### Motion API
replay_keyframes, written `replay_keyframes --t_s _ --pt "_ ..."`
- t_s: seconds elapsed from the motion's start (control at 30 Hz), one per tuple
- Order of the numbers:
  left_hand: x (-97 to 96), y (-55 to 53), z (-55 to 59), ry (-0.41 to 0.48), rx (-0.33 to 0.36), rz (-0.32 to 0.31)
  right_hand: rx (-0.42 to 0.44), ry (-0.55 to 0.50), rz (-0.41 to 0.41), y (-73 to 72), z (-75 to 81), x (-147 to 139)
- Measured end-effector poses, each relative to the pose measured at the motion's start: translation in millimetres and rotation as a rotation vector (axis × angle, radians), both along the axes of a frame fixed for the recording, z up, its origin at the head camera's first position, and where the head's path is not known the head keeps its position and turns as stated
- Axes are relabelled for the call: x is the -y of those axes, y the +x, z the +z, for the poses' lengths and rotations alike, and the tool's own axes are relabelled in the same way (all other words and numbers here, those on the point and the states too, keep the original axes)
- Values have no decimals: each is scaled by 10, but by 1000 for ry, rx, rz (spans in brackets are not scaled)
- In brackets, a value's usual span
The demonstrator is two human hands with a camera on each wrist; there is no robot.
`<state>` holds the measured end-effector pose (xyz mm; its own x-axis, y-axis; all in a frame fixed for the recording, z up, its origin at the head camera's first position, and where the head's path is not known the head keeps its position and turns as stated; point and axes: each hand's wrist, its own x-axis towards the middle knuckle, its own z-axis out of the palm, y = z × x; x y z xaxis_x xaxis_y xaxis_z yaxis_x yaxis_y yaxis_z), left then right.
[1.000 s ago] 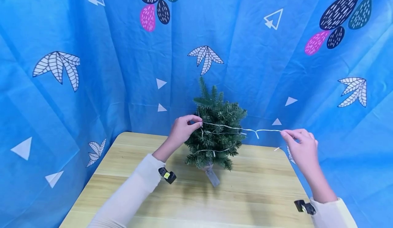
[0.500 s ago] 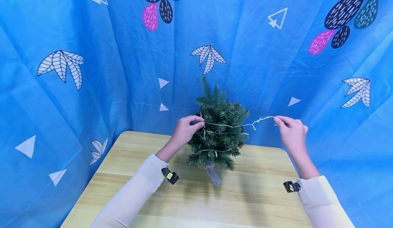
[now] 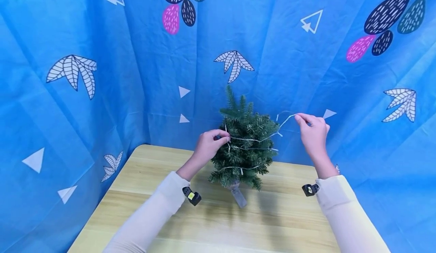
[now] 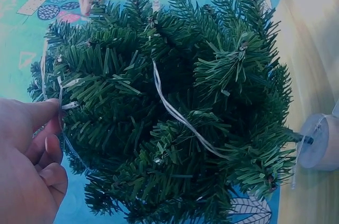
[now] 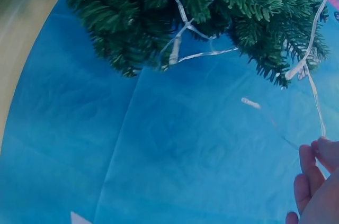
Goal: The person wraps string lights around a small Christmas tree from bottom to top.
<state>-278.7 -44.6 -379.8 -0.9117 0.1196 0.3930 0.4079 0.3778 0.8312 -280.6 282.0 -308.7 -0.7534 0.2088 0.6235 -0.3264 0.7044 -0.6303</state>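
Observation:
A small artificial Christmas tree point(image 3: 243, 158) stands on the table, with a white string of fairy lights point(image 3: 253, 140) running across its front in several rows. At the tree's left side my left hand point(image 3: 211, 145) pinches the light string between thumb and forefinger, its fingertips right at the needles. My right hand point(image 3: 313, 133) is off to the right, apart from the branches, and pinches the string with thumb and fingertips. Between that hand and the tree the wire slants upward. In the right wrist view a small bulb point(image 5: 251, 103) dangles from the wire near my right hand point(image 5: 320, 179).
A pale translucent block point(image 3: 239, 197) sits at the tree's foot, on the light wooden table point(image 3: 153, 211). Blue patterned cloth point(image 3: 153, 75) hangs close behind the tree and along both sides.
My right hand has moved up and left toward the tree, keeping hold of the string, whose free stretch now bends upward. My left hand keeps its pinch at the tree's left side.

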Motion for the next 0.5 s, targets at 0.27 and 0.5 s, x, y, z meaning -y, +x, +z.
replay_keyframes --t_s 0.27,0.5 --pt "-17 -6 -42 25 -3 -9 -136 31 41 -174 75 168" --pt "-43 6 -41 35 5 -21 -279 122 151 -332 112 299"
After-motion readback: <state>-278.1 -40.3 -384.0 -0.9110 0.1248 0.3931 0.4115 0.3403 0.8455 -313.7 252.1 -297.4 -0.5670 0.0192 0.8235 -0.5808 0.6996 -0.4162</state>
